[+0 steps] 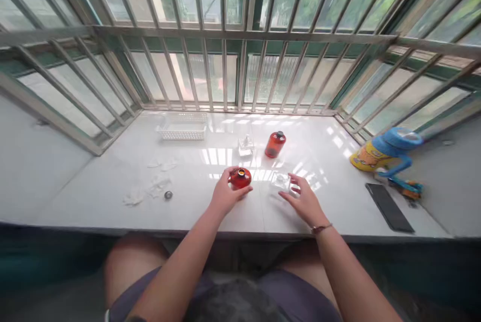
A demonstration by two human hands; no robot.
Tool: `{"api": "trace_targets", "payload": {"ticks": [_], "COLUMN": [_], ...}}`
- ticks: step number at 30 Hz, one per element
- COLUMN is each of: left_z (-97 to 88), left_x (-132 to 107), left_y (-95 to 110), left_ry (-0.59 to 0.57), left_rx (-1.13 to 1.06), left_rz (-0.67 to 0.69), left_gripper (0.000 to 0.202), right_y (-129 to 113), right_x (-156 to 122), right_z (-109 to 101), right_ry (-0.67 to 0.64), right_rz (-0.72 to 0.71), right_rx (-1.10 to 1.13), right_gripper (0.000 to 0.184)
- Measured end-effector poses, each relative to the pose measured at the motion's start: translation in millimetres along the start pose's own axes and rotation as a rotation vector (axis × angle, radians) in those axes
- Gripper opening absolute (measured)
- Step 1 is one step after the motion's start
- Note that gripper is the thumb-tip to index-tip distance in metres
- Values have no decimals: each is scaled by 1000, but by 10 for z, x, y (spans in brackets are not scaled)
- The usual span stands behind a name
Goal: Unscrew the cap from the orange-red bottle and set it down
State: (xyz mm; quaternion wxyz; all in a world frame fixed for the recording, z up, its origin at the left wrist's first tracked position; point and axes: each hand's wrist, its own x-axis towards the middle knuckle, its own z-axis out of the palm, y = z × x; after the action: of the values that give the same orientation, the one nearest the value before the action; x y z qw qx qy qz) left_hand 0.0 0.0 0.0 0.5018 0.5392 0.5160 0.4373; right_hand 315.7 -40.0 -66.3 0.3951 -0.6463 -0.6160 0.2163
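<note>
My left hand [225,192] is wrapped round a red-orange bottle [241,180], whose neck is bare and open at the top. Beside it, my right hand [302,198] has its fingers apart at the right side of a clear square glass bottle [280,182]; whether they touch the glass I cannot tell. Farther back stand another clear glass bottle [245,147] and a second red-orange bottle [275,145] with a dark cap. A small dark round cap [168,195] lies left of my left hand.
Crumpled white tissues [160,186] lie at left, with a white plastic basket [183,127] behind. On the right are a blue and yellow bottle [383,150], a black phone [389,207] and a small blue-orange item [408,188]. Barred windows enclose the white tabletop [93,202].
</note>
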Motion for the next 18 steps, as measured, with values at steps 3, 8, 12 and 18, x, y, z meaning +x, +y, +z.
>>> {"api": "trace_targets", "payload": {"ticks": [3, 8, 12, 18], "left_z": [36, -176, -734, -1762], "left_x": [130, 118, -124, -465], "left_y": [-11, -82, -230, -395], "left_ry": [-16, -29, 110, 428], "left_rx": [48, 339, 724, 1169], "left_rz": [44, 156, 418, 165], "left_gripper": [74, 107, 84, 51], "right_y": [38, -54, -250, -463], "right_x": [112, 78, -257, -882], "right_z": [76, 77, 19, 47], "right_ry": [0, 75, 251, 315], "right_rz": [5, -60, -179, -202], "right_rx": [2, -49, -105, -38], "right_gripper": [82, 86, 64, 38]}}
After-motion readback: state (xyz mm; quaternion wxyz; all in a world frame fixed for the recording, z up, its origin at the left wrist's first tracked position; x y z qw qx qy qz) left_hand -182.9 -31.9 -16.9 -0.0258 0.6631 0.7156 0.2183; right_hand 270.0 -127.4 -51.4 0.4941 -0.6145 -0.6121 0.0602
